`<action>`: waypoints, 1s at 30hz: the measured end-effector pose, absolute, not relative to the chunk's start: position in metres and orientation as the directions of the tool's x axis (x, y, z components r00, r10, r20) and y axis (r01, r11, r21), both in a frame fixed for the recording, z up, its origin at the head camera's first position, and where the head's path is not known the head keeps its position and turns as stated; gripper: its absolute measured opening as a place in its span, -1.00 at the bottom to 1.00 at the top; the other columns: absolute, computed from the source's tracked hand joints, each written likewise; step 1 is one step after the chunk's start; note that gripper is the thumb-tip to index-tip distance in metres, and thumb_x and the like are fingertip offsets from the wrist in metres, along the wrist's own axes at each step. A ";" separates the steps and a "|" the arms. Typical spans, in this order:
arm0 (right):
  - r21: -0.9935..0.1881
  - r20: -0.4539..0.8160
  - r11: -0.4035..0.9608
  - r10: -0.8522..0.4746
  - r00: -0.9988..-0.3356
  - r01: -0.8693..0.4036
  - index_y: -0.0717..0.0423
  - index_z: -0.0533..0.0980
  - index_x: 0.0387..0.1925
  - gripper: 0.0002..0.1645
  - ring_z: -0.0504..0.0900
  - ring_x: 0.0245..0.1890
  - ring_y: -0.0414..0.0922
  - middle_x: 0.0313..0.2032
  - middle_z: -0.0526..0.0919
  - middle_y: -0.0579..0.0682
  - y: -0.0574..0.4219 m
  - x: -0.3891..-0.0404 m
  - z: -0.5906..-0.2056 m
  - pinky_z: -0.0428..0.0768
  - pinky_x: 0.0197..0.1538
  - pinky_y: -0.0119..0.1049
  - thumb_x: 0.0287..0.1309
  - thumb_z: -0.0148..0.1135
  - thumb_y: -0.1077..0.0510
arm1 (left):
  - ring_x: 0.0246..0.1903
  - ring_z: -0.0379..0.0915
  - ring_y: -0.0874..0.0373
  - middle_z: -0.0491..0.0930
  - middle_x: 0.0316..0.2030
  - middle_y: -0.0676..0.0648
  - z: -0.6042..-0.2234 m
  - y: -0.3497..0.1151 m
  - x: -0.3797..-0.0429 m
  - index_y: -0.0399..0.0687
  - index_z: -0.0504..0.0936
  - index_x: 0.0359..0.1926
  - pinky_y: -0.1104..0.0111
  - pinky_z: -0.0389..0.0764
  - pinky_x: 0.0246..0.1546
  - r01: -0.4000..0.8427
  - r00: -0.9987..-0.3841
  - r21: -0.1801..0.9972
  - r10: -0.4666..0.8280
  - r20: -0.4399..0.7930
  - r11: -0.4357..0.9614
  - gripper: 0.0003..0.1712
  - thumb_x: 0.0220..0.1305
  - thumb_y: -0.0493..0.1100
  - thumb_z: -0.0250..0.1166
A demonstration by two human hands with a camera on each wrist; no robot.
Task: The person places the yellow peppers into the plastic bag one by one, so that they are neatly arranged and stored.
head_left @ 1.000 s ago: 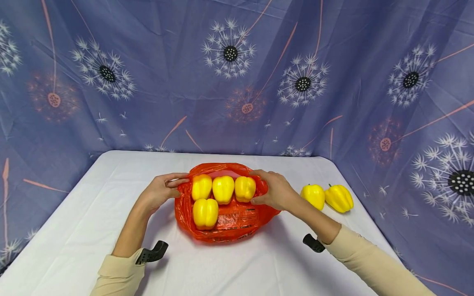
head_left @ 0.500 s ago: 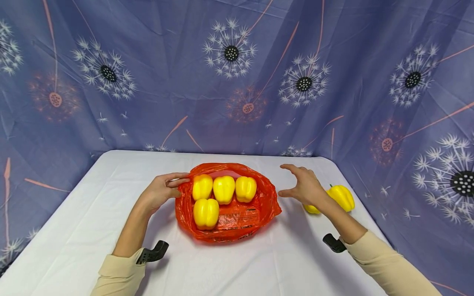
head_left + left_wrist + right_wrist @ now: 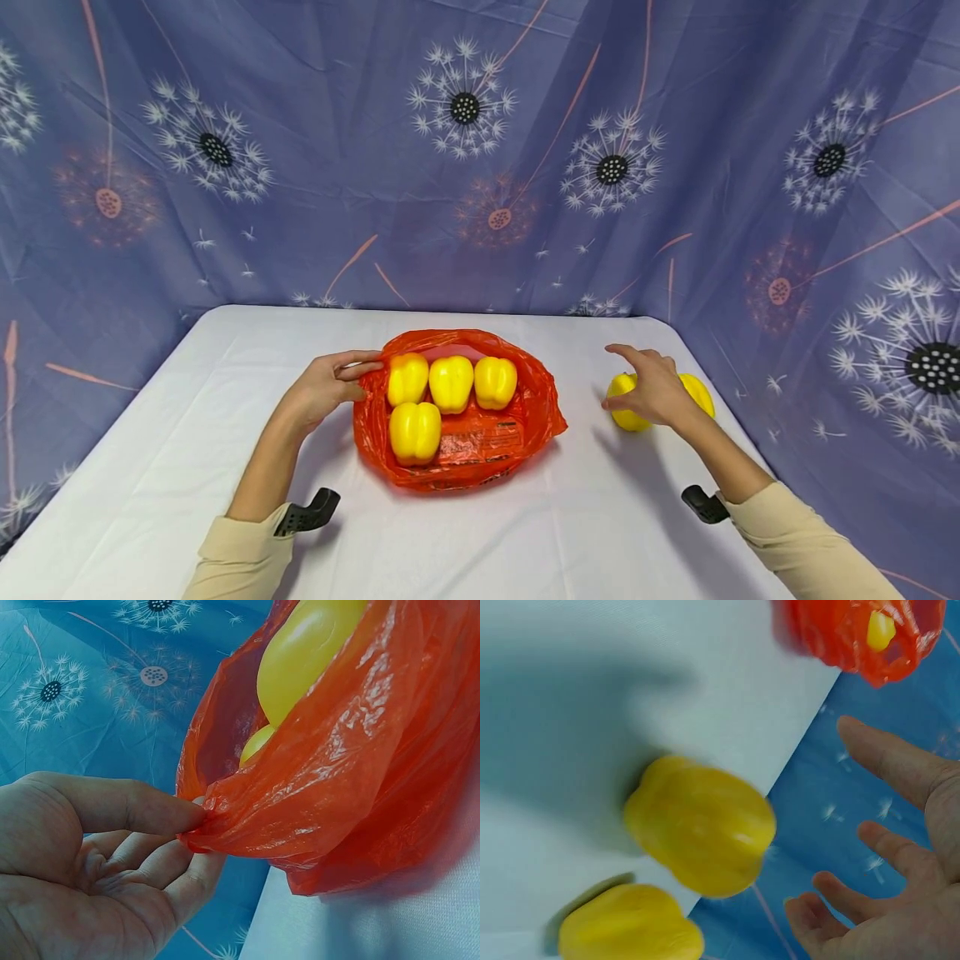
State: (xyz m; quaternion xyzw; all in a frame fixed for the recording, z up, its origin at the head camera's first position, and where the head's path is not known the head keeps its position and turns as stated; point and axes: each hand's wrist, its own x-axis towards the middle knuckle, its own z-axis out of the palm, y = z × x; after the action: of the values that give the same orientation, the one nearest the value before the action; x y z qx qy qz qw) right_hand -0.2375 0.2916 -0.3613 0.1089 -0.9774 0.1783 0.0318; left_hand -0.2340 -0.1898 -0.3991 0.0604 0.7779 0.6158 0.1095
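Note:
A red plastic bag (image 3: 480,472) lies with its mouth wide on the table, and several yellow bell peppers (image 3: 416,433) sit inside it. My left hand (image 3: 321,390) pinches the bag's left rim between thumb and fingers; the left wrist view shows the gathered red film (image 3: 247,821) at the fingertips. Over on the right, my right hand (image 3: 651,390) is spread with nothing in it, above two more bell peppers. The nearer bell pepper (image 3: 701,825) and the other bell pepper (image 3: 626,926) both show in the right wrist view; the hand partly covers them in the head view.
A white cloth (image 3: 480,550) covers the table. Behind and at the sides hangs a blue curtain (image 3: 337,167) with a dandelion print. Black wrist mounts (image 3: 309,512) stick out from both forearms.
My right hand has let go of the bag's right side and moved right, over to the two loose peppers. The left hand stays at the bag's rim.

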 end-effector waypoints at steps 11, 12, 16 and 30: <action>-0.337 0.018 0.925 -0.180 -0.983 -0.176 0.14 0.31 0.42 0.11 0.32 0.14 0.48 0.20 0.44 0.53 0.314 -0.230 -0.372 0.39 0.01 0.28 -0.20 0.63 0.11 | 0.38 0.35 -0.19 0.50 0.31 -0.32 -0.401 -0.191 -0.234 -0.27 0.40 0.42 0.47 0.60 -0.13 -0.020 -0.970 0.971 0.232 -0.077 0.238 -0.25 0.14 -0.53 0.11; -0.336 0.018 0.926 -0.179 -0.984 -0.175 0.15 0.31 0.42 0.11 0.32 0.16 0.48 0.20 0.44 0.53 0.315 -0.230 -0.373 0.37 0.03 0.28 -0.21 0.63 0.12 | 0.38 0.36 -0.20 0.50 0.31 -0.32 -0.401 -0.191 -0.234 -0.28 0.40 0.42 0.47 0.60 -0.13 -0.019 -0.970 0.972 0.232 -0.075 0.236 -0.25 0.14 -0.53 0.11; -0.331 0.027 0.925 -0.188 -0.982 -0.186 0.18 0.30 0.42 0.14 0.33 0.19 0.47 0.20 0.45 0.52 0.319 -0.229 -0.378 0.32 0.07 0.27 -0.26 0.65 0.14 | 0.37 0.36 -0.20 0.50 0.30 -0.33 -0.401 -0.191 -0.234 -0.27 0.40 0.42 0.47 0.60 -0.14 -0.021 -0.970 0.971 0.230 -0.077 0.237 -0.25 0.13 -0.53 0.11; -0.323 0.021 0.932 -0.166 -0.986 -0.164 0.18 0.30 0.40 0.17 0.34 0.18 0.52 0.20 0.48 0.51 0.326 -0.228 -0.387 0.26 0.11 0.34 -0.31 0.67 0.10 | 0.38 0.34 -0.19 0.50 0.30 -0.33 -0.400 -0.191 -0.233 -0.29 0.40 0.41 0.48 0.57 -0.14 -0.001 -0.970 0.972 0.235 -0.058 0.235 -0.23 0.10 -0.52 0.11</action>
State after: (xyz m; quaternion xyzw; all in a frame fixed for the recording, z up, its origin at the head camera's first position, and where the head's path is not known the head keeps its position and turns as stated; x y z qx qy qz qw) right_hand -0.2280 0.3261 -0.3865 0.0839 -0.9829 0.1641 -0.0034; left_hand -0.2326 -0.1911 -0.3996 0.0752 0.7799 0.6139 0.0962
